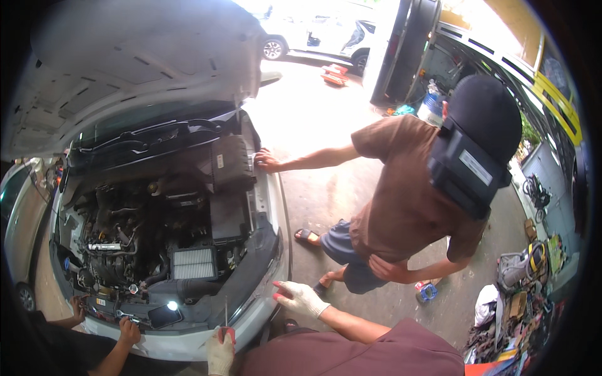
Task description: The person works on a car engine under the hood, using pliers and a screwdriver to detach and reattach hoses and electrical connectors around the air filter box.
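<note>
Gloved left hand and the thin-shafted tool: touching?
Touching. The head view shows the gloved left hand closed around the lower end of the thin-shafted tool, its shaft sticking up.

Cropped and blurred
Crops left gloved hand (219,355) at seven o'clock, raised hood (135,72) at ten; loses distant car (320,39) partly in glare at twelve; blurs clutter (518,305) at four.

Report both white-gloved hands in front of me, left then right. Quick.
White-gloved left hand: closed, holding a slim tool with a thin, straight, metallic-looking shaft.
White-gloved right hand: open, nothing visible in it.
</note>
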